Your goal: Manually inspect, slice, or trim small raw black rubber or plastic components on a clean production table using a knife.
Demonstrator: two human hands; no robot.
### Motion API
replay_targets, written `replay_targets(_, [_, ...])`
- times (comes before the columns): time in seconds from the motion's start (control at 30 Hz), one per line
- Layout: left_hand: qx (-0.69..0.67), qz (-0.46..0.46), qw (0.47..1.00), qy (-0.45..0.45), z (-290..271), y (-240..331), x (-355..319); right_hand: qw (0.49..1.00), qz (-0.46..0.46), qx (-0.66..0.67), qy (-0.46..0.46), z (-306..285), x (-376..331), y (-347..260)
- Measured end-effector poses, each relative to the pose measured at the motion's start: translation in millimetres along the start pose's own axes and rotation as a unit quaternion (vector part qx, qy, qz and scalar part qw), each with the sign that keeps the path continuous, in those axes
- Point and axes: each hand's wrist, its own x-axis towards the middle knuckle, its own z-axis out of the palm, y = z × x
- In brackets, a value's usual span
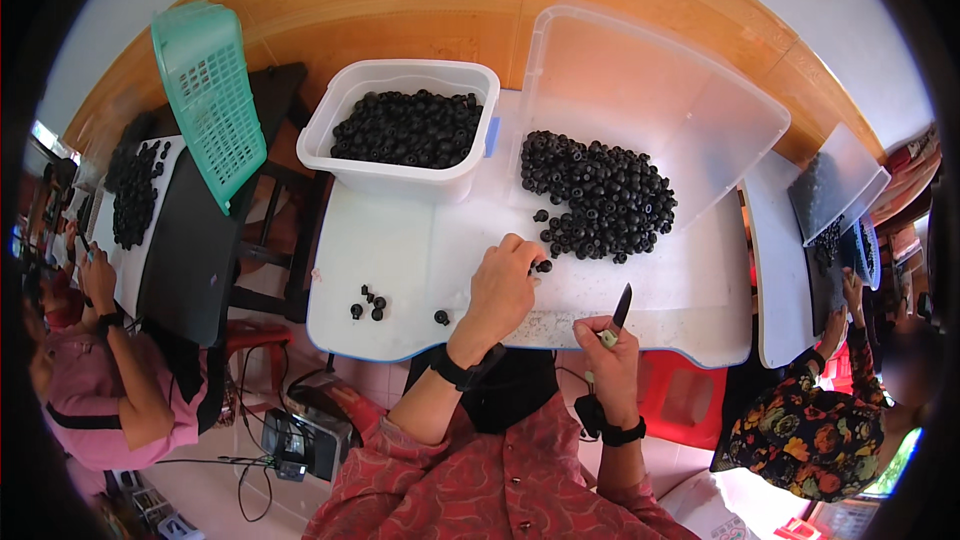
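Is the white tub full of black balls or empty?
Partly full. The white tub holds a heap of small black round pieces lying below its rim.

No packages, labels, signs or screens on show here, only open plastic tubs and a basket.

Worktable layout
A tub of beads stands behind-left on the table; a bead pile lies right; loose beads front-left.

Bright even daylight, sharp centre, fisheye-bent dark rim.
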Motion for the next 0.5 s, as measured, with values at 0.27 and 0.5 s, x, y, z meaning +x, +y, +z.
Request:
replay_targets(0.27, [-0.045,-0.044,0.998,0.009,-1.5,1.3,-8.4,1.0,-0.007,0.003,-0.002,17.3,-3.1,-1.6])
replay_targets(0.5, [-0.082,-0.025,0.992,0.096,9.8,-3.7,-11.2,1.0,-0.025,0.001,-0.012,22.2,-0.3,14.8])
